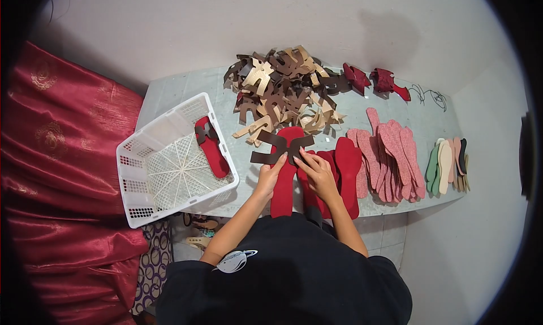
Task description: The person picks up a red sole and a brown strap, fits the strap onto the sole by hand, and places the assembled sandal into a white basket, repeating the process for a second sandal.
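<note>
In the head view, a dark brown H-shaped sandal strap (266, 157) lies across a red insole (283, 192), its ends sticking out past both sides. My left hand (271, 175) grips the strap's lower left part near the insole, fingers closed. From the other side, my right hand (318, 175) has its fingertips closed on the strap near its middle. The strap's underside is hidden. Just right of my right hand lie more red insoles (348, 161), partly overlapping and partly covered by my forearm.
A white plastic basket (131, 155) at left holds a red insole with a dark strap (214, 155). Behind my hands is a heap of brown and tan straps (283, 87). Pink insoles (393, 161), dark red strapped pieces (384, 81) and green and beige insoles (445, 161) lie rightward.
</note>
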Tool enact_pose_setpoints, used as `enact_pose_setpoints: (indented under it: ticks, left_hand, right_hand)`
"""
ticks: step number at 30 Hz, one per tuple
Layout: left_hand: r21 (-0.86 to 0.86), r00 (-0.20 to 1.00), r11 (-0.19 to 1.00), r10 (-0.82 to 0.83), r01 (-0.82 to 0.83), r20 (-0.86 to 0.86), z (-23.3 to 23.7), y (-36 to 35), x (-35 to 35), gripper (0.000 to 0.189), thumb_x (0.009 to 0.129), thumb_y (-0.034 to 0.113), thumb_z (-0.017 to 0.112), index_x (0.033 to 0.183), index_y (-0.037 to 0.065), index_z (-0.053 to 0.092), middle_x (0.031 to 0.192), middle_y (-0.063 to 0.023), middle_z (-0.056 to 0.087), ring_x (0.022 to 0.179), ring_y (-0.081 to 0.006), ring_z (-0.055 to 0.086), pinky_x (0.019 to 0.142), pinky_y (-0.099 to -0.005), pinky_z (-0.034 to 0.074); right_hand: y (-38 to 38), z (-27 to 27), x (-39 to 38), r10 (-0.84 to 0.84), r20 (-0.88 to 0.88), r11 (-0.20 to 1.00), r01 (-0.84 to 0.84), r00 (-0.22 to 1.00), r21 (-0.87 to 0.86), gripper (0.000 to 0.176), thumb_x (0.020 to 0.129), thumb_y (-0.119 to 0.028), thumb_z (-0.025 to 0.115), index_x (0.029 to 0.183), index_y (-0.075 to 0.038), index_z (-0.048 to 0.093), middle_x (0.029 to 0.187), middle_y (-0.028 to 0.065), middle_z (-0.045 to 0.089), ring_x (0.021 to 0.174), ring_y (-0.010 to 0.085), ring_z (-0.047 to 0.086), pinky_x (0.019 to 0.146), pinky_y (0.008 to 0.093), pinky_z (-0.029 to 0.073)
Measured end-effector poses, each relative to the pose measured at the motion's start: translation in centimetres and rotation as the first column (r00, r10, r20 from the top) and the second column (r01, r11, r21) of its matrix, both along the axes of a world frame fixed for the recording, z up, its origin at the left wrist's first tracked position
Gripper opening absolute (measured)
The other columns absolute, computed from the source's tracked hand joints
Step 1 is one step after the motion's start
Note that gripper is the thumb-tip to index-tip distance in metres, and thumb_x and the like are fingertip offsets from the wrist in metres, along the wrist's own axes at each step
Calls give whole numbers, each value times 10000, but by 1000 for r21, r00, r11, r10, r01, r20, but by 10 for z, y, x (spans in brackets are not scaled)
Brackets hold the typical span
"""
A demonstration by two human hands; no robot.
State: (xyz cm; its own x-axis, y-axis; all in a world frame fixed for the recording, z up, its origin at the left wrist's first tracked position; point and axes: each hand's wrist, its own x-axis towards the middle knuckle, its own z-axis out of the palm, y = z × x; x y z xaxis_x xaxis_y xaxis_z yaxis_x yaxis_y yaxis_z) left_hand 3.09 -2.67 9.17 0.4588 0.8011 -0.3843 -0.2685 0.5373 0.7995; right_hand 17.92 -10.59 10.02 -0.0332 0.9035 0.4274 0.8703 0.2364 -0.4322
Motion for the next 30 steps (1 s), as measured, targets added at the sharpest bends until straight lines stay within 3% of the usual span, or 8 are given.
enact_pose_setpoints:
  ticks: [8, 10, 19, 30]
  left_hand:
    - [4, 1000, 1000, -1, 1, -11, -5, -1, 1, 271, 858, 230, 579, 1056, 45, 576, 966, -40, 616, 832, -96, 586, 706, -228, 473]
    - [-2, 1000, 1000, 6, -6, -4, -5, -1, 0, 286, 853, 215, 589, 1069, 27, 575, 1007, -37, 602, 906, -91, 556, 795, -235, 434]
    - [-57, 998, 998, -9, 13, 62, -3, -1, -4, 308, 876, 228, 552, 1110, 28, 537, 1048, -45, 583, 940, -101, 546, 816, -246, 428]
    - [-41, 997, 996, -73, 73, 1, 1, -1, -9, 351, 891, 279, 523, 1128, 21, 522, 1061, -58, 577, 945, -102, 541, 812, -248, 425]
  right_hand:
    - [-3, 2, -1, -7, -14, 1000, 7, 1000, -14, 600, 639, 27, 580, 1200, -175, 519, 1322, 14, 424, 1062, 216, 479, 857, 365, 381]
    - [-3, 0, 0, -7, -11, 1000, 7, 1000, -14, 602, 640, 27, 580, 1203, -175, 516, 1322, 15, 425, 1065, 218, 478, 859, 366, 381]
    - [-3, -3, -6, -3, -32, 999, 1, 999, -35, 635, 631, 38, 575, 1221, -184, 500, 1331, 19, 411, 1072, 224, 472, 859, 366, 381]
    - [-2, -5, -7, -5, -36, 1000, 4, 999, -17, 659, 605, 74, 567, 1216, -168, 511, 1341, 59, 396, 1087, 243, 464, 895, 365, 362]
